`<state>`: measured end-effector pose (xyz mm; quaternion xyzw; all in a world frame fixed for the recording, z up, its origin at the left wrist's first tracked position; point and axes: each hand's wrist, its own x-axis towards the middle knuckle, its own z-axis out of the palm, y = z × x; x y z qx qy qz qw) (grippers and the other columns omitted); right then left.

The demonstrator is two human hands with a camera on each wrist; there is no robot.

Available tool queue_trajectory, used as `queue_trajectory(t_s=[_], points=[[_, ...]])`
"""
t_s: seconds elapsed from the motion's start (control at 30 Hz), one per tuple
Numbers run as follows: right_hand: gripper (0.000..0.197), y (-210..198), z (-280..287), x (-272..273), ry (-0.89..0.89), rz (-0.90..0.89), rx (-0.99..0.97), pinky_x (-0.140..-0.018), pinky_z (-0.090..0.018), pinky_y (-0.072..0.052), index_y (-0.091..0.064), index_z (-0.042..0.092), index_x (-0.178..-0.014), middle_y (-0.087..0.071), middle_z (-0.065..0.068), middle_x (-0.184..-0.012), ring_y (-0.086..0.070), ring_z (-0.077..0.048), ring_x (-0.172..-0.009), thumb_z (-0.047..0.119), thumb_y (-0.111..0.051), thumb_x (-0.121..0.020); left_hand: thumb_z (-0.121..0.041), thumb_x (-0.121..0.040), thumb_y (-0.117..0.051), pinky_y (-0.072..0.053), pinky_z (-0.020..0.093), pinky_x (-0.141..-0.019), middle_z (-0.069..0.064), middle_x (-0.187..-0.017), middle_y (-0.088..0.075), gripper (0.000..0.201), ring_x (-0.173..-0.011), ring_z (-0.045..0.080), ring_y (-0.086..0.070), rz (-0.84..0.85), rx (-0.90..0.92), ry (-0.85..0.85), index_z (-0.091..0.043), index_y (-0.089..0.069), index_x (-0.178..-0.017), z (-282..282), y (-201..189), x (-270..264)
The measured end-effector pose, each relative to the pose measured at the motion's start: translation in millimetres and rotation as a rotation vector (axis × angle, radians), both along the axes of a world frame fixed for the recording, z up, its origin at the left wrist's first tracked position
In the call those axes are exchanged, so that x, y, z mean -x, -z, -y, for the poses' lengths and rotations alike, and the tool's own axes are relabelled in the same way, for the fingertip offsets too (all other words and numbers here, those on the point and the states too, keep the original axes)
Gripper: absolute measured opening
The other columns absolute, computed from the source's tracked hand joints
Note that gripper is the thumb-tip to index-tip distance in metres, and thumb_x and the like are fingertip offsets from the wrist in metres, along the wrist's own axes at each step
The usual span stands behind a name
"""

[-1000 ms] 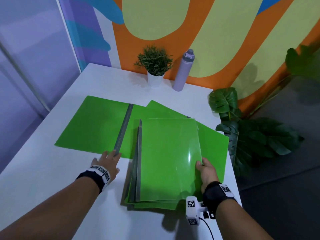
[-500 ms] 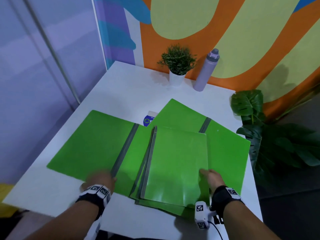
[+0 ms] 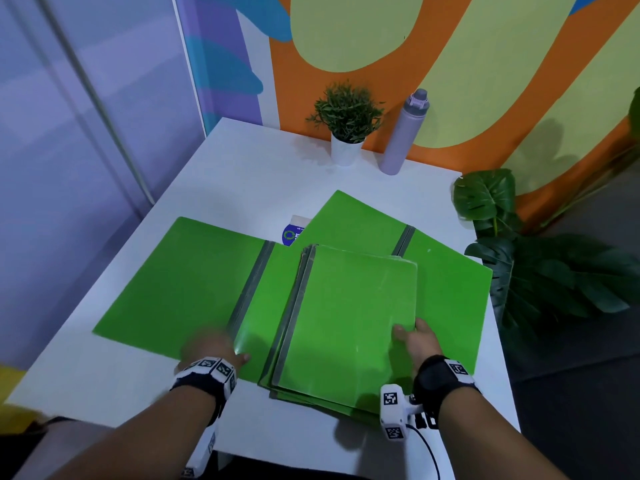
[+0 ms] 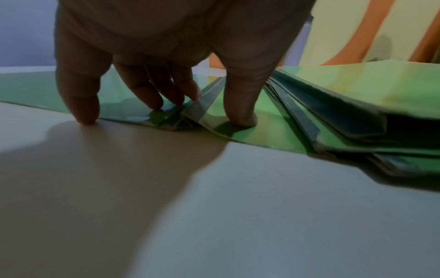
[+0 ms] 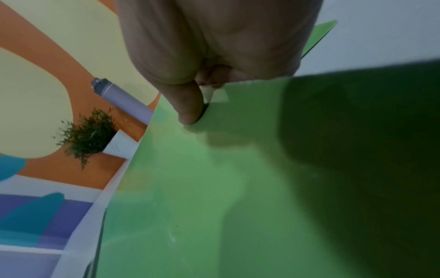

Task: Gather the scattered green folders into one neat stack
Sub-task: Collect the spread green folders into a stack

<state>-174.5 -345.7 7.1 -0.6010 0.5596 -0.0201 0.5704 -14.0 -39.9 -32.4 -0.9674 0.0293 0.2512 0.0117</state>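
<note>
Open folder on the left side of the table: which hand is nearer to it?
Left. The left hand rests its fingertips on the open folder at its near edge by the grey spine. The right hand grips the closed stack further right.

From my seat the green folders (image 3: 353,323) look like thin plastic, smooth and glossy enough to throw back glare, each with a duller grey spine strip (image 3: 247,289). I see the white table (image 3: 242,188) as a smooth matt surface, with only a faint sheen in the left wrist view. The lilac water bottle (image 3: 403,133) has a matt, satin-looking body, and the small plant's white pot (image 3: 345,152) looks smooth and plain.
</note>
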Motion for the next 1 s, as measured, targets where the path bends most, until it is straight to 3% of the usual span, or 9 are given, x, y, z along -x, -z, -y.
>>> queue_trajectory(t_s=[0.17, 0.3, 0.43, 0.53, 0.6, 0.7, 0.83, 0.93, 1.0], points=[[0.068, -11.3, 8.7, 3.0, 0.041, 0.070, 0.021, -0.113, -0.053, -0.022, -0.019, 0.017, -0.148, -0.019, -0.007, -0.157, -0.020, -0.031, -0.142, 0.010, -0.056, -0.090, -0.029, -0.087, -0.056, -0.055, 0.040, -0.080, 0.017, -0.100, -0.060, 0.026, -0.085, 0.028, -0.059, 0.083, 0.207, -0.118, -0.004, -0.061, -0.093, 7.0, -31.7, -8.4], [0.068, -12.1, 15.3, 12.6, 0.064, 0.056, 0.039, -0.112, -0.053, -0.022, -0.020, 0.018, -0.147, -0.019, -0.007, -0.156, -0.019, -0.031, -0.142, 0.010, -0.056, -0.090, -0.013, -0.093, -0.051, -0.047, 0.048, -0.075, 0.021, -0.095, -0.059, 0.013, -0.081, 0.034, -0.054, 0.329, 0.484, -0.162, 0.001, -0.053, -0.094, 19.1, -99.7, -28.3], [0.068, -8.6, 10.4, 15.8, 0.060, 0.048, 0.036, -0.112, -0.054, -0.022, -0.019, 0.016, -0.147, -0.019, -0.008, -0.156, -0.019, -0.032, -0.142, 0.010, -0.056, -0.090, -0.012, -0.097, -0.038, -0.036, 0.052, -0.087, 0.003, -0.057, -0.042, 0.006, -0.067, 0.034, -0.049, 0.493, 0.560, -0.015, -0.009, -0.037, -0.092, 15.8, -172.2, -33.6], [0.068, -7.1, 1.3, 12.6, 0.045, 0.056, 0.006, -0.112, -0.054, -0.023, -0.019, 0.016, -0.148, -0.019, -0.008, -0.156, -0.019, -0.033, -0.141, 0.011, -0.055, -0.090, -0.009, -0.095, -0.045, -0.041, 0.044, -0.072, 0.013, -0.073, -0.058, 0.013, -0.081, 0.044, -0.059, 0.651, 0.785, -0.018, -0.007, -0.043, -0.108, 8.4, -202.8, -29.1], [0.068, -8.7, -5.2, 9.9, 0.043, 0.065, -0.017, -0.112, -0.053, -0.023, -0.019, 0.017, -0.148, -0.018, -0.008, -0.157, -0.019, -0.033, -0.142, 0.011, -0.055, -0.091, -0.006, -0.093, -0.049, -0.042, 0.041, -0.080, 0.011, -0.098, -0.062, 0.033, -0.088, 0.035, -0.058, 0.652, 0.933, -0.087, -0.009, -0.044, -0.126, 6.6, -210.9, -26.6], [0.065, -11.5, -13.4, 3.1, 0.025, 0.096, -0.054, -0.113, -0.052, -0.021, -0.018, 0.018, -0.148, -0.018, -0.006, -0.157, -0.019, -0.031, -0.142, 0.016, -0.053, -0.093, -0.005, -0.091, -0.055, -0.040, 0.032, -0.089, 0.001, -0.106, -0.057, 0.043, -0.096, 0.024, -0.055, 0.449, 1.058, -0.219, -0.014, -0.049, -0.133, 4.5, -188.7, -28.4], [0.049, -10.6, -19.5, -11.4, 0.035, 0.155, -0.123, -0.110, -0.047, -0.031, -0.036, 0.012, -0.140, -0.038, -0.011, -0.148, -0.038, -0.032, -0.133, 0.034, -0.041, -0.097, -0.005, -0.089, -0.058, -0.044, 0.042, -0.100, 0.010, -0.116, -0.063, 0.037, -0.109, 0.030, -0.058, 0.102, 1.077, -0.349, -0.010, -0.057, -0.125, 4.8, -116.2, -23.9], [0.073, -2.9, -25.6, -17.5, -0.014, 0.169, -0.157, -0.105, -0.048, -0.039, -0.042, 0.014, -0.137, -0.049, -0.011, -0.138, -0.049, -0.030, -0.125, 0.062, -0.048, -0.082, -0.006, -0.087, -0.058, -0.047, 0.041, -0.092, 0.018, -0.118, -0.063, 0.041, -0.102, 0.034, -0.060, -0.097, 0.860, -0.307, -0.007, -0.052, -0.128, 7.8, -63.9, -10.6], [0.090, -5.7, -34.1, -20.5, -0.035, 0.159, -0.214, -0.109, -0.052, -0.032, -0.028, 0.016, -0.144, -0.035, -0.012, -0.149, -0.038, -0.034, -0.133, 0.067, -0.055, -0.075, -0.006, -0.084, -0.058, -0.049, 0.037, -0.083, 0.019, -0.113, -0.066, 0.039, -0.096, 0.033, -0.062, -0.185, 0.719, -0.234, -0.010, -0.055, -0.122, 9.5, -39.8, -2.1]])
